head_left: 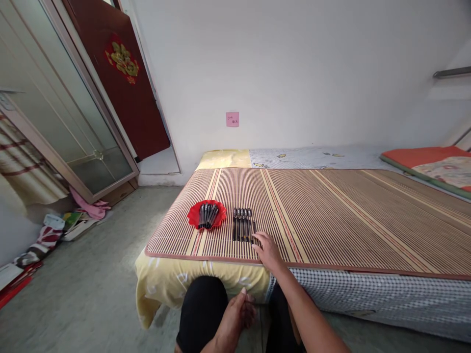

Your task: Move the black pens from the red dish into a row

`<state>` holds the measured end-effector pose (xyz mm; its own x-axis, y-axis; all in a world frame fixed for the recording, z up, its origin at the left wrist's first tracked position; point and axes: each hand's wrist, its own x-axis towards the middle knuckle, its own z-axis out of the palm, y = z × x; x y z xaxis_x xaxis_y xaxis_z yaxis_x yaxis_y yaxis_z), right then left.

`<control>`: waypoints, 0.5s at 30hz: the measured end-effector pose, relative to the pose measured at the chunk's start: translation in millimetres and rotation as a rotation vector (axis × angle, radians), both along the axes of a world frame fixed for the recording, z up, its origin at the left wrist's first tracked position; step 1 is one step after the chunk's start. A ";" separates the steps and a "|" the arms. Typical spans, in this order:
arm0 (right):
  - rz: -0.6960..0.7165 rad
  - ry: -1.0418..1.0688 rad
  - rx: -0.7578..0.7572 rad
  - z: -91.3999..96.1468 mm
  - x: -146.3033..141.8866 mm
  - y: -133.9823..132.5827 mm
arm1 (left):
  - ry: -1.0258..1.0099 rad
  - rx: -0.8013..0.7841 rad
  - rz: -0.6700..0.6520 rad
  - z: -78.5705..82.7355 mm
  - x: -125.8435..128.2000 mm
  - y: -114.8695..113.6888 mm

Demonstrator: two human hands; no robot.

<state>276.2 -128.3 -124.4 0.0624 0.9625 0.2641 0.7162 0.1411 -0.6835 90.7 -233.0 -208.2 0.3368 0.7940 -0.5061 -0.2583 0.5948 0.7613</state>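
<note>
A row of several dark pens (242, 225) lies side by side on the striped bamboo mat, their clips toward the wall. My right hand (268, 251) is at the right end of this row, thumb and forefinger around the lower part of the last pen (254, 228). To the left of the row, a red scalloped plate (192, 219) holds more dark pens (208, 215) in a bunch. My left hand (235, 316) rests between my knees below the bed's edge, fingers curled, with nothing visible in it.
The mat (331, 220) covers a bed with a yellow and checked sheet (368, 294). A folded orange quilt (423, 156) lies at the far right. On the white wall is a pink note (232, 119). Books and cloths (73, 223) lie on the floor at left.
</note>
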 end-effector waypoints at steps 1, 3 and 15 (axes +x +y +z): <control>0.002 -0.003 0.006 0.2 0.0 0.6 | 0.001 0.002 0.005 0.4 -0.1 -0.3; 0.002 -0.005 0.020 0.1 -0.1 1.8 | 0.001 0.012 -0.001 1.7 -0.8 -0.7; -0.020 -0.028 -0.006 5.7 -3.2 3.0 | -0.011 -0.004 -0.022 7.2 -2.1 0.0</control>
